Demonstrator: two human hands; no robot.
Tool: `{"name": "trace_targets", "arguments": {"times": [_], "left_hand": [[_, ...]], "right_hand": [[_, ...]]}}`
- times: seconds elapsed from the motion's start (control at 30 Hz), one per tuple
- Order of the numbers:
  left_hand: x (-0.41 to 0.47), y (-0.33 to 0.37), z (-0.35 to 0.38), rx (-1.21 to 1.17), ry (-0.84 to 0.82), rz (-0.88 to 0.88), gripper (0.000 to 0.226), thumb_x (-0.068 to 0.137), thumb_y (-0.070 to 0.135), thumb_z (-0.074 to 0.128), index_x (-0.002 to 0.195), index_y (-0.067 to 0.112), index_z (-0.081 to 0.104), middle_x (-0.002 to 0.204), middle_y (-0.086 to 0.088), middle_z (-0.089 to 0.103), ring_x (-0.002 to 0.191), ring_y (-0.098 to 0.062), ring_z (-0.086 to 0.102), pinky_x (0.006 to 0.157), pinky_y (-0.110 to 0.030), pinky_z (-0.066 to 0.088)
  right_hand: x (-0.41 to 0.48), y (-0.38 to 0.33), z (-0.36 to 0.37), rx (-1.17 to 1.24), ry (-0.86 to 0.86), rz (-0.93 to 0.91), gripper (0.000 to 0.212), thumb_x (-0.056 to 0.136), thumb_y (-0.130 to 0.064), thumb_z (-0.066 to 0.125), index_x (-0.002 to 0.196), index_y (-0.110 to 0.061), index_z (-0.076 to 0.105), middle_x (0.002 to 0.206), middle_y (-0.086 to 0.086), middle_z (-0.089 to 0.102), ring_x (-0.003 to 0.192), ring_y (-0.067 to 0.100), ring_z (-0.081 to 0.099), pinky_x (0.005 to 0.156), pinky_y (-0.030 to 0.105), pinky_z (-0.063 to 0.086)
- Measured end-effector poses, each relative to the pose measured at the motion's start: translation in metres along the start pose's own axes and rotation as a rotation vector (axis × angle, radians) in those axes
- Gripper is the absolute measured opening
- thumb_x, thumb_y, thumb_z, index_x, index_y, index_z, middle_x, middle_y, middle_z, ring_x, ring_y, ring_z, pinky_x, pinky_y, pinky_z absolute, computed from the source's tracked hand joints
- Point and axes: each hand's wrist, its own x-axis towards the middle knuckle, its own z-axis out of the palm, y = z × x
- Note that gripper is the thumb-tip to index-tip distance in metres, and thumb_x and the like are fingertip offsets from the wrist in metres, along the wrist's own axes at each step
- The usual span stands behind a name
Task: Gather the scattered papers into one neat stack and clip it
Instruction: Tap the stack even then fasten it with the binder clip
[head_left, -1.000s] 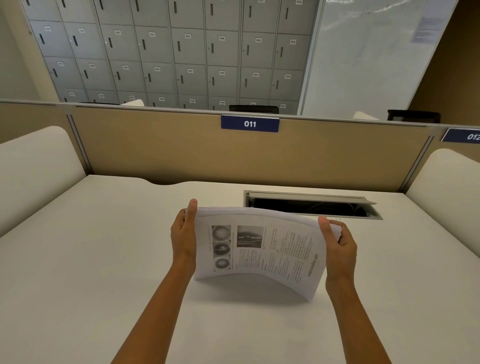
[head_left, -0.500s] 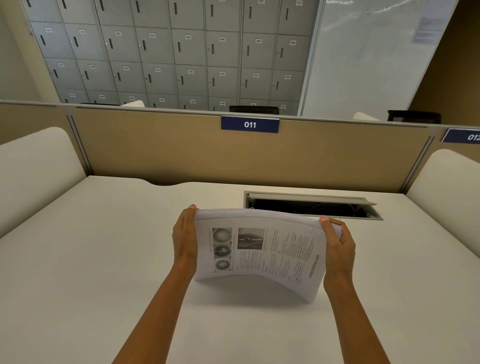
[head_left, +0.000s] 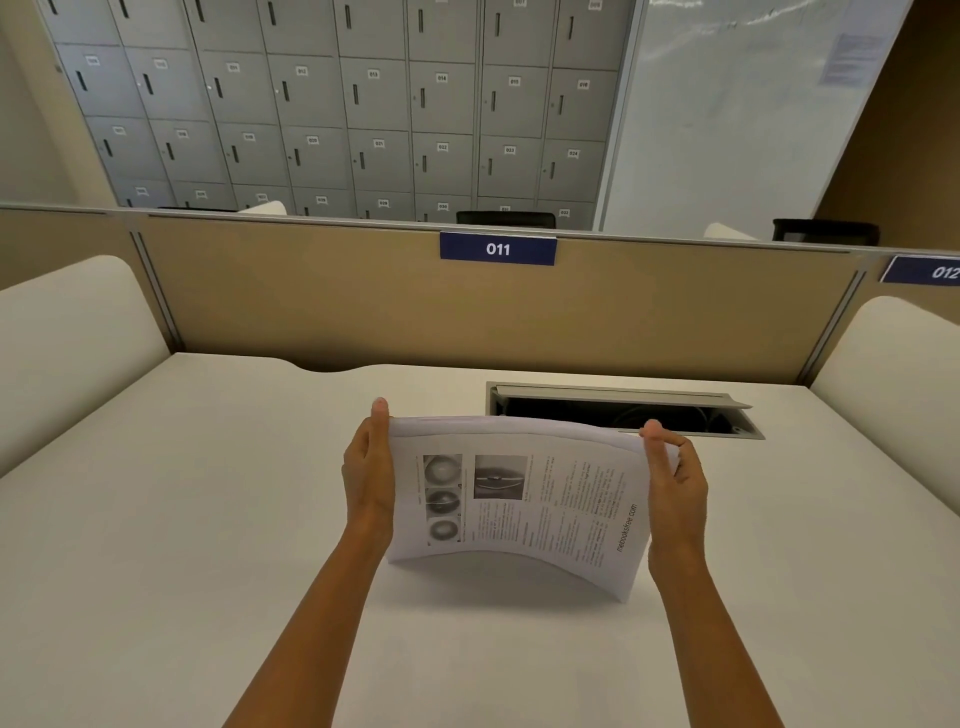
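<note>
A stack of printed white papers (head_left: 524, 499) stands on its long lower edge on the white desk (head_left: 182, 545), bowed toward me. The top sheet shows grey pictures and columns of text. My left hand (head_left: 370, 478) grips the stack's left edge, thumb up along it. My right hand (head_left: 675, 486) holds the right edge, fingers behind and thumb in front. No clip is in view.
An open cable tray (head_left: 623, 410) is sunk in the desk just behind the papers. A tan partition (head_left: 363, 301) with the label 011 closes the back. White padded side screens (head_left: 57, 338) stand left and right. Grey lockers fill the far wall.
The stack stays upright between both hands with only slight shifts; my left thumb has risen again along the left edge, and my right fingers have adjusted at the top corner.
</note>
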Motion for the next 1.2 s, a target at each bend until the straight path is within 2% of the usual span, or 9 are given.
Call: {"name": "trace_targets", "arguments": {"times": [0.07, 0.17, 0.37, 0.47, 0.63, 0.83, 0.97, 1.07, 1.2], "left_hand": [[-0.003, -0.003, -0.003, 0.004, -0.046, 0.089, 0.042, 0.087, 0.059, 0.029, 0.086, 0.021, 0.046, 0.078, 0.001, 0.058, 0.071, -0.017, 0.06, 0.054, -0.017, 0.047], [-0.001, -0.016, -0.013, 0.029, -0.197, 0.203, 0.077, 0.058, 0.076, 0.057, 0.107, 0.021, 0.035, 0.091, 0.009, 0.055, 0.077, -0.003, 0.066, 0.055, -0.013, 0.053], [0.005, -0.052, -0.03, 0.218, -0.325, 0.109, 0.075, 0.049, 0.062, 0.075, 0.109, 0.037, 0.038, 0.104, 0.016, 0.056, 0.09, -0.008, 0.061, 0.075, -0.028, 0.056], [0.004, -0.06, -0.034, 0.303, -0.336, 0.082, 0.051, 0.073, 0.031, 0.067, 0.117, 0.027, 0.041, 0.11, 0.004, 0.057, 0.099, -0.02, 0.058, 0.087, -0.043, 0.051], [0.001, -0.055, -0.033, 0.294, -0.31, 0.07, 0.045, 0.075, 0.029, 0.065, 0.116, 0.023, 0.047, 0.102, 0.01, 0.061, 0.093, -0.017, 0.06, 0.08, -0.034, 0.053], [0.0, -0.07, -0.036, 0.387, -0.385, -0.057, 0.043, 0.087, 0.015, 0.059, 0.127, 0.013, 0.046, 0.121, -0.008, 0.059, 0.111, -0.032, 0.057, 0.092, -0.045, 0.049], [0.013, -0.058, -0.034, 0.42, -0.38, -0.091, 0.039, 0.083, 0.021, 0.066, 0.119, 0.013, 0.055, 0.113, -0.008, 0.066, 0.095, -0.023, 0.065, 0.08, -0.033, 0.055], [0.025, -0.043, -0.032, 0.273, -0.256, -0.207, 0.037, 0.079, 0.021, 0.07, 0.114, 0.013, 0.06, 0.102, -0.008, 0.068, 0.087, -0.021, 0.066, 0.073, -0.032, 0.056], [0.023, -0.035, -0.02, -0.243, -0.122, -0.482, 0.033, 0.085, 0.009, 0.061, 0.117, 0.005, 0.056, 0.108, -0.012, 0.063, 0.089, -0.024, 0.061, 0.073, -0.033, 0.051]], "right_hand": [[-0.001, 0.006, -0.006, -0.012, -0.103, -0.051, 0.085, 0.054, -0.088, 0.045, 0.116, -0.031, 0.043, 0.094, -0.009, 0.058, 0.079, 0.013, 0.064, 0.052, 0.015, 0.051], [-0.004, 0.023, -0.016, -0.003, -0.236, -0.027, 0.101, 0.045, -0.076, 0.068, 0.127, -0.026, 0.036, 0.104, -0.009, 0.056, 0.088, 0.012, 0.064, 0.059, 0.02, 0.057], [-0.009, 0.053, -0.025, -0.055, -0.322, 0.154, 0.029, 0.071, -0.019, 0.079, 0.09, -0.031, 0.061, 0.089, -0.005, 0.068, 0.087, 0.02, 0.065, 0.051, 0.016, 0.054], [-0.007, 0.056, -0.023, -0.067, -0.318, 0.18, 0.025, 0.076, -0.013, 0.074, 0.087, -0.03, 0.06, 0.087, -0.005, 0.068, 0.083, 0.015, 0.063, 0.052, 0.016, 0.053], [-0.005, 0.056, -0.022, -0.051, -0.293, 0.188, 0.026, 0.077, -0.009, 0.072, 0.087, -0.03, 0.061, 0.088, -0.005, 0.067, 0.083, 0.011, 0.062, 0.053, 0.013, 0.054], [-0.004, 0.062, -0.023, -0.072, -0.324, 0.24, 0.026, 0.076, -0.008, 0.073, 0.088, -0.028, 0.061, 0.091, -0.005, 0.067, 0.085, 0.01, 0.062, 0.055, 0.011, 0.054], [0.0, 0.064, -0.022, -0.031, -0.261, 0.271, 0.021, 0.075, -0.013, 0.075, 0.09, -0.024, 0.065, 0.092, -0.002, 0.07, 0.085, 0.018, 0.067, 0.056, 0.018, 0.056], [0.0, 0.066, -0.02, 0.077, -0.236, 0.359, 0.023, 0.074, -0.012, 0.075, 0.095, -0.015, 0.068, 0.096, 0.007, 0.074, 0.082, 0.027, 0.072, 0.068, 0.038, 0.06], [-0.013, 0.063, -0.004, 0.263, -0.155, 0.494, 0.029, 0.075, -0.003, 0.071, 0.104, -0.007, 0.064, 0.095, 0.008, 0.071, 0.083, 0.027, 0.069, 0.061, 0.033, 0.06]]}}
